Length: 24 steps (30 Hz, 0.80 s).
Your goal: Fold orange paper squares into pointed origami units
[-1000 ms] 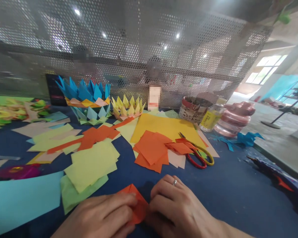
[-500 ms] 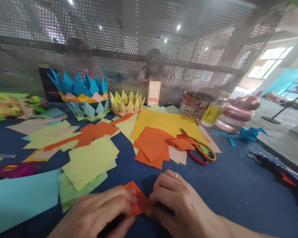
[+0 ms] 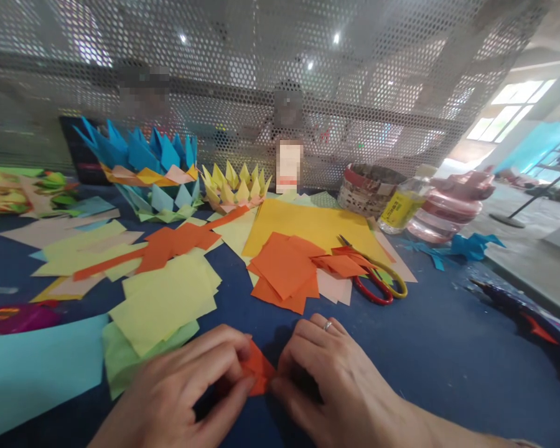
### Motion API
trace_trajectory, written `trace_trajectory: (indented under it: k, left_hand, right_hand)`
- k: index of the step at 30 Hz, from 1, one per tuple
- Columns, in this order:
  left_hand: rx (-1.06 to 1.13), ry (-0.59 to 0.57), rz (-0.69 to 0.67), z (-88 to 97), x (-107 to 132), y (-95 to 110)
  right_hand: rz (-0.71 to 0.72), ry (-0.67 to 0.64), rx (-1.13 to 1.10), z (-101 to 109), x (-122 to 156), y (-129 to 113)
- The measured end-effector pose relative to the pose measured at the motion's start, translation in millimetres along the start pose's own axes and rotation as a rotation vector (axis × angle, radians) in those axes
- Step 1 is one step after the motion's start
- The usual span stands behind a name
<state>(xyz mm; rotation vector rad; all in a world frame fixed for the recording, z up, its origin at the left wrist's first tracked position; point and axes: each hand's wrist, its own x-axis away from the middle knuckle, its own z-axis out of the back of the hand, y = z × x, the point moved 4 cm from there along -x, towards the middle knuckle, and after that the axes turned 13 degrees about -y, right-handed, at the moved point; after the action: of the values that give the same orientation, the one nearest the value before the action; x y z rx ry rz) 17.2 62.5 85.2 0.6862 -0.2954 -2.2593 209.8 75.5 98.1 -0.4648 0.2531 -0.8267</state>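
Observation:
Between my two hands, low over the blue table point(image 3: 429, 348), is a small folded piece of orange paper point(image 3: 260, 368). My left hand point(image 3: 196, 386) pinches its left side between thumb and fingers, covering part of it. At its right corner, the curled fingers and thumb of my right hand point(image 3: 331, 379) close on the paper; a ring is on one finger. Just beyond the hands lies a stack of square orange paper sheets point(image 3: 287, 267). Light yellow paper sheets point(image 3: 168, 298) lie to the left, over a green sheet point(image 3: 121, 361).
Red-and-yellow-handled scissors point(image 3: 378, 286) lie right of the orange stack. Farther right are a glue gun point(image 3: 518, 311), a bottle with a yellow label point(image 3: 404, 205) and a pink bottle point(image 3: 448, 208). Folded paper crowns, blue point(image 3: 144, 152) and yellow point(image 3: 236, 183), stand behind. A purple object point(image 3: 18, 317) sits left.
My left fingers have moved up and curled over the orange paper, so less of its surface shows. My right hand stays at the right corner. The view has shifted slightly.

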Motion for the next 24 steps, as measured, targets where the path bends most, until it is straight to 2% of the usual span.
trace_trajectory:
  k: [12,15,20,24]
  left_hand:
    - [-0.046,-0.011,-0.005,-2.1,-1.0,2.4]
    - [-0.047,-0.024,0.011,-2.6,-0.9,1.9]
    - [-0.119,0.031,0.035,-0.8,2.7,0.6]
    - [-0.202,-0.041,0.01,-3.4,7.5,1.6]
  right_hand:
    - [-0.022,0.009,-0.01,-3.0,-1.5,1.4]
    - [-0.05,-0.021,-0.039,-2.3,-2.6,1.0]
    - [-0.056,-0.106,-0.063,1.4,-4.4,-2.7]
    - [-0.057,-0.14,-0.048,1.8,-4.1,-2.3]
